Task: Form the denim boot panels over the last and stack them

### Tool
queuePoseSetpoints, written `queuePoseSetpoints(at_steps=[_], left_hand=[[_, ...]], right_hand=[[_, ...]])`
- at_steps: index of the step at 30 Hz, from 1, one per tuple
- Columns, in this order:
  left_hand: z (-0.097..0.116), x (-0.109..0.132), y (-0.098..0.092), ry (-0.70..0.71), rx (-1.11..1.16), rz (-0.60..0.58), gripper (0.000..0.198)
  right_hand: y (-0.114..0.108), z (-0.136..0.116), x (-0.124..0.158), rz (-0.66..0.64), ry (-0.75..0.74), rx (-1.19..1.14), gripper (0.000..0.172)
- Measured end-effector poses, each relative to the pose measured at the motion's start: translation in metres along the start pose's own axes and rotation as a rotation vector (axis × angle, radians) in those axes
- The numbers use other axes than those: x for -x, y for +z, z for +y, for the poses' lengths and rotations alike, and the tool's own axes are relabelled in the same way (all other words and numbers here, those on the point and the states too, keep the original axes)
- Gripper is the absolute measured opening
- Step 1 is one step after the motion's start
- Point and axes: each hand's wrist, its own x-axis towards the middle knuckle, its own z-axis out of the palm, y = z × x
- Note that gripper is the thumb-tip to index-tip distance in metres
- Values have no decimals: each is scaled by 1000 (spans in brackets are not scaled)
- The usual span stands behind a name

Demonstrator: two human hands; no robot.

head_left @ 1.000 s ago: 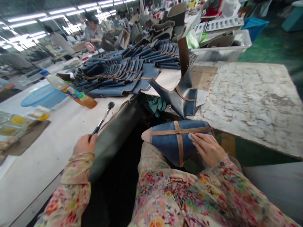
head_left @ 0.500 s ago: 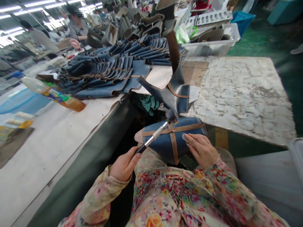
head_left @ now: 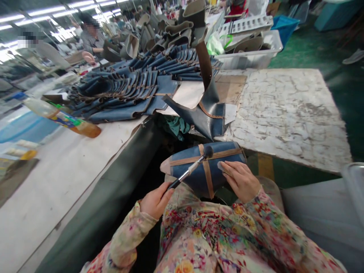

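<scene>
The left hand (head_left: 156,201) pinches a brush (head_left: 190,169), its dark tip on the strapped blue leather upper (head_left: 187,180) across the lap (head_left: 187,231). The right hand (head_left: 240,181) lies spread on it (if the upper slides, the brush could mark it, though any coating is hard to see).

Past the right hand (head_left: 240,181) — a folded boot upper (head_left: 207,121) blocks the way.

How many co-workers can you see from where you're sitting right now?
3: a co-worker in a grey shirt beyond the blue leather pieces, a pale-shirted co-worker further left, and a co-worker in red beyond the white crate. More may be hidden farther back.
</scene>
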Motion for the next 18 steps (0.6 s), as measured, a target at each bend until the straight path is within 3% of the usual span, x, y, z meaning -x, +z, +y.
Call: queuePoseSetpoints(at_steps=[3, 8, 13, 18], left_hand=[[-4, 1, 1, 2, 63, 101, 44], [-11, 6, 6, -14, -46, 56, 38], [-3, 9, 6, 15, 8, 177, 43], [18, -9, 15, 39, -104, -15, 41]], right_hand=[[0, 0, 2, 5, 0, 1, 32], [0, -1, 0, -2, 0, 5, 33], [0, -4, 2, -5, -16, 24, 35], [4, -6, 9, -21, 0, 36, 52]])
